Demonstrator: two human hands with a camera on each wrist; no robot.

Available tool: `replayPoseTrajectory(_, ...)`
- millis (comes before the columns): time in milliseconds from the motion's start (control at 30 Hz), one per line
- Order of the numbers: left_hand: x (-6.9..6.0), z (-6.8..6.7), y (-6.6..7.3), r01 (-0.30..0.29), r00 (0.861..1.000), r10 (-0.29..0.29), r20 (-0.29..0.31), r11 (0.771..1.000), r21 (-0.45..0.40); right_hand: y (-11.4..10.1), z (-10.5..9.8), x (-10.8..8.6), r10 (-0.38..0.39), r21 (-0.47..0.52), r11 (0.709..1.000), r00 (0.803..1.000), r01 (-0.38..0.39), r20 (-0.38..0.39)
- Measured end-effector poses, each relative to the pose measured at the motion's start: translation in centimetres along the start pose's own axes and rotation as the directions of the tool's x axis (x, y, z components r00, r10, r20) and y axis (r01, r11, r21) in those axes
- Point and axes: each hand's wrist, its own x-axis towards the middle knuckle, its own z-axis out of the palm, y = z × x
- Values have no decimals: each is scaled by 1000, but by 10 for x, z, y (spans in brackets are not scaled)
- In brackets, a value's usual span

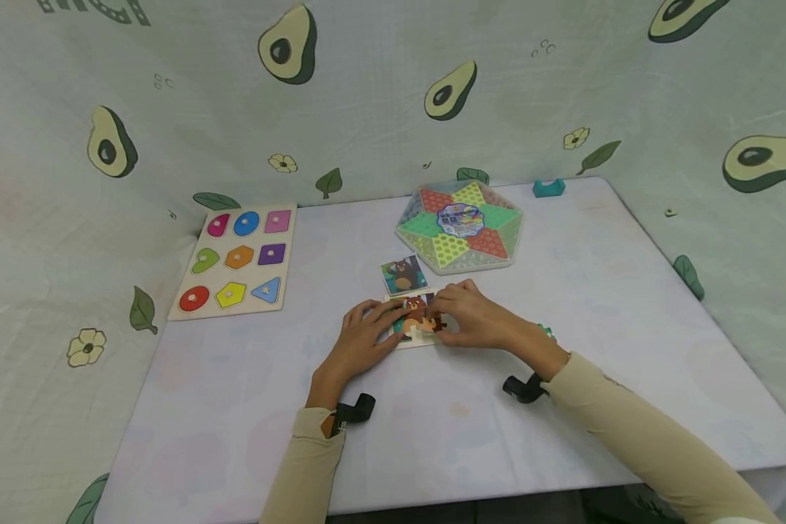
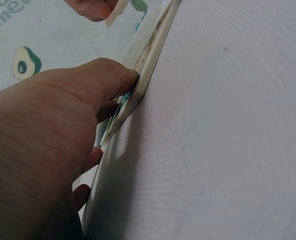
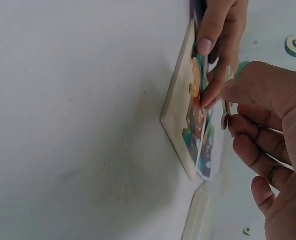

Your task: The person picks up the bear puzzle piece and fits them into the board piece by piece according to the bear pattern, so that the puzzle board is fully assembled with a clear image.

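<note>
A small wooden jigsaw board (image 1: pixel 419 343) with a brown bear picture lies on the table, partly covered by both hands. My left hand (image 1: pixel 365 338) rests on its left side, fingers extended over the picture. In the left wrist view, the left thumb (image 2: pixel 120 77) presses at the board's edge. My right hand (image 1: pixel 474 316) pinches a jigsaw piece (image 3: pixel 227 107) between thumb and fingers, just above the board's right part. Bare wood (image 3: pixel 175 107) shows in the board's tray beside the fitted pieces. Just beyond the board lies a square bear picture (image 1: pixel 404 275).
A shape puzzle board (image 1: pixel 229 273) with several coloured shapes lies at the left. Behind the hands is a hexagonal patterned box (image 1: pixel 458 227). A teal block (image 1: pixel 549 188) sits at the far edge. A small green item (image 1: pixel 547 331) is partly hidden behind the right forearm.
</note>
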Motion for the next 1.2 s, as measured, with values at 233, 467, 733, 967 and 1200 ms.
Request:
replayPoseTrajectory(233,-1,0,0,-9,1000,9,-1,1000,-5,-2,7,5,12,-12,1000,999,-11,43)
replayPoseTrajectory(467,0,2,-1,-4,1000,3,17,1000,10,-1,12,9,-20,-6,1000,999,20,25)
replayPoseTrajectory(733,-1,2,-1,-17,1000,17,-3,1000,6,-3,16,11,-47,-19,999,999,47,8)
replayPoseTrajectory(967,0,1,0,-17,1000,17,0,1000,8,-2,20,13,-23,-56,998,999,26,41)
replayPoseTrajectory(1200,1,-1,-1,-6,1000,5,12,1000,14,0,25,13,-29,-90,995,998,34,54)
